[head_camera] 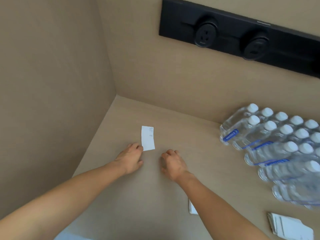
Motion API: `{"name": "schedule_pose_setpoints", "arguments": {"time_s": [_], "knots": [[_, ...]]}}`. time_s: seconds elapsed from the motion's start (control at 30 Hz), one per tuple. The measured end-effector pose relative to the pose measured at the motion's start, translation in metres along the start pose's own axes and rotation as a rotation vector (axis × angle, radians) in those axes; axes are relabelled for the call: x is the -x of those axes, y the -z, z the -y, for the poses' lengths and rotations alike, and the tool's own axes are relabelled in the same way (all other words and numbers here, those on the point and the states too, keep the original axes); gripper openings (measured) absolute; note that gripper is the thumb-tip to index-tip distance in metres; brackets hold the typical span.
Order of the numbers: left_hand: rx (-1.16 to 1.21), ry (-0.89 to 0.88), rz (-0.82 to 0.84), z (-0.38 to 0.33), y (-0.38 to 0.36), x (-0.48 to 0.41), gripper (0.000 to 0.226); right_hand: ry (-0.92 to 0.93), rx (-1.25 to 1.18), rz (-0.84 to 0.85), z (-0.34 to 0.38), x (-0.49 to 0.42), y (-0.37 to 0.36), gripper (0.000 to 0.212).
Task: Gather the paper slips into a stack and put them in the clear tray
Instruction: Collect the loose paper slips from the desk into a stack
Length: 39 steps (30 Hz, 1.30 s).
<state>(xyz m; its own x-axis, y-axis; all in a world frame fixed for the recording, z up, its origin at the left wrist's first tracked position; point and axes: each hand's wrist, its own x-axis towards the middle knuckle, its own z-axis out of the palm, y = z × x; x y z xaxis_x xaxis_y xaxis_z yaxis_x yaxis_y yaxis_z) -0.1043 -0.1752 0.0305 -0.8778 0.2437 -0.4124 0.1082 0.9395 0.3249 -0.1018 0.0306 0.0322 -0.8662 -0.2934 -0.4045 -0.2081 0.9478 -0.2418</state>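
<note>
The person's left hand is resting on the tan matte tabletop with its fingers curled in narrow, the fingertips touching the near left corner of a small white rectangular paper slip; whether they are pinching that corner or only pressing on it I cannot tell. The slip is lying flat, stretching away from those fingertips toward the beige back wall.

The right hand is sitting knuckles-up just to the right of the left-hand fingers, its fingers tucked under in a loose curl, holding nothing visible, and lying near the slip's lower right corner without touching it.

A second white paper slip is peeking out from under the right forearm, well behind the fingers. A small stack of white printed paper slips is lying farther right of that, near the frame's bottom corner. A shrink-wrapped pack of clear plastic water bottles with white caps is lying well to the right of the right-hand fingers.
</note>
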Motion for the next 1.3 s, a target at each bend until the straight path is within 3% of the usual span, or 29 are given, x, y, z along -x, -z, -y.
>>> {"name": "schedule_pose_setpoints", "arguments": {"time_s": [0.17,0.47,0.6,0.8,0.9,1.07,1.3], "knots": [[0.04,0.105,-0.029,0.017,0.01,-0.017,0.037,0.041,0.041,0.017,0.015,-0.045,0.014,0.037],[0.103,0.214,-0.092,0.007,0.004,-0.049,0.06,0.112,0.11,0.093,0.027,-0.107,0.028,0.041],[0.068,0.247,-0.154,0.006,0.002,-0.06,0.077,0.171,0.149,0.08,0.027,-0.122,0.029,0.025],[0.067,0.228,-0.193,0.014,-0.003,-0.069,0.062,0.315,0.149,0.029,0.021,-0.139,0.033,0.028],[0.057,0.171,-0.172,0.021,0.001,-0.07,0.06,0.309,0.097,0.019,0.022,-0.141,0.038,0.043],[0.025,0.117,-0.105,0.028,0.008,-0.064,0.053,0.269,0.111,0.043,0.025,-0.129,0.033,0.031],[-0.063,0.015,-0.075,0.017,0.008,-0.031,0.048,0.211,0.14,0.091,0.022,-0.083,0.021,0.046]]}}
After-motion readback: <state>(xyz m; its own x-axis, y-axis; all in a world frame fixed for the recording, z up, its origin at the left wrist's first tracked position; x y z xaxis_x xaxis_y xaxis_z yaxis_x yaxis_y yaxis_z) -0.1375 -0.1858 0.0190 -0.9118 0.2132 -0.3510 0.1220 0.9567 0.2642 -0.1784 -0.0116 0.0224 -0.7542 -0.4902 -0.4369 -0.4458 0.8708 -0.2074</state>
